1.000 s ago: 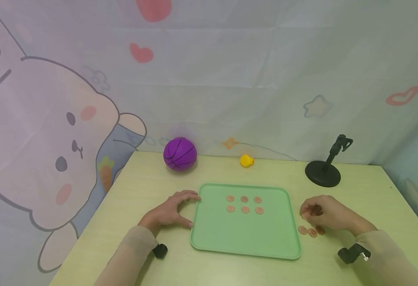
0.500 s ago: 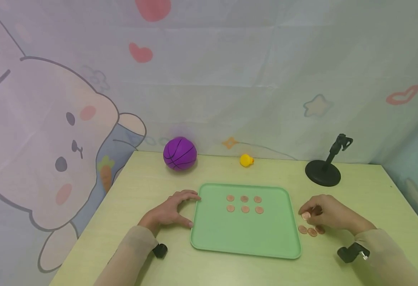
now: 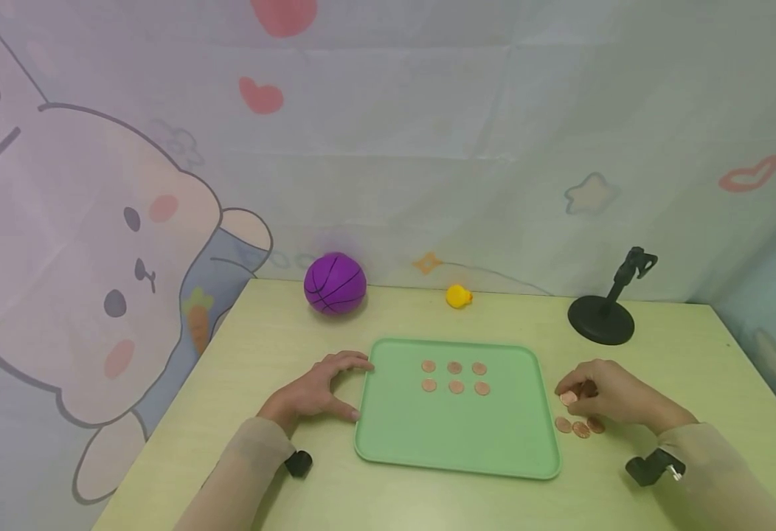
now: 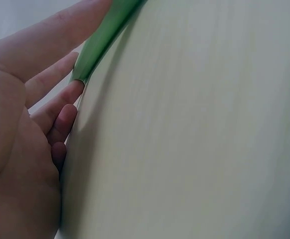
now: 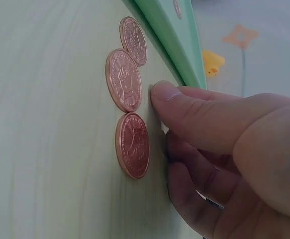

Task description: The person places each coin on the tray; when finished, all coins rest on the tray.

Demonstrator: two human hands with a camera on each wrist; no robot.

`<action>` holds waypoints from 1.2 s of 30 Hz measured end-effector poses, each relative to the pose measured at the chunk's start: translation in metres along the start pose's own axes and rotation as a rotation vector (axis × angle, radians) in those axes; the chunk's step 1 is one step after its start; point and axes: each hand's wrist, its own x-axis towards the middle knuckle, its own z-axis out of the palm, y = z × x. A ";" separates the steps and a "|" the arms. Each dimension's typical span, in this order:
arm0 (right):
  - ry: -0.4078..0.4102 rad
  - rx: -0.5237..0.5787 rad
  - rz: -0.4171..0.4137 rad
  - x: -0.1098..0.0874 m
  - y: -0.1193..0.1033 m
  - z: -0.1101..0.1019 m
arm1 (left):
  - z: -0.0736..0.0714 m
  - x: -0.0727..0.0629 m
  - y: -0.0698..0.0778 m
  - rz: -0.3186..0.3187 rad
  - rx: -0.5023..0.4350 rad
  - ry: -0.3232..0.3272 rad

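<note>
A light green tray (image 3: 454, 435) lies on the table, bearing several copper coins (image 3: 456, 386) in two rows of three. My left hand (image 3: 315, 391) rests at the tray's left edge, thumb and fingers spread and touching its rim; the left wrist view shows fingertips against the green rim (image 4: 97, 50). Right of the tray, my right hand (image 3: 610, 394) pinches a copper coin (image 3: 568, 398) between thumb and fingers, low over the table. In the right wrist view the thumb (image 5: 200, 117) hides that coin. Three loose coins (image 5: 124, 79) lie in a touching row beside the hand.
Along the back of the table stand a purple ball (image 3: 335, 284), a yellow rubber duck (image 3: 458, 296) and a black stand (image 3: 602, 320) with a round base. Behind them hangs a printed cloth (image 3: 395, 184). The pale table (image 3: 282, 324) surrounds the tray.
The coin in my right hand has tipped up slightly and shows more of its face. My left hand and the tray have not moved.
</note>
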 end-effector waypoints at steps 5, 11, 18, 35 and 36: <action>-0.009 -0.009 0.027 0.000 -0.001 0.001 | 0.000 0.000 0.000 -0.004 -0.002 -0.002; -0.024 0.011 0.048 0.001 -0.002 0.002 | 0.000 0.000 0.001 -0.005 0.006 -0.004; 0.013 -0.084 0.044 0.003 -0.005 0.000 | 0.000 0.000 0.000 0.002 0.011 -0.003; 0.043 -0.125 0.056 0.003 -0.011 -0.006 | 0.000 -0.001 0.000 -0.005 -0.003 0.006; 0.055 -0.116 0.044 0.004 -0.012 -0.007 | 0.000 -0.001 0.000 -0.005 -0.005 0.007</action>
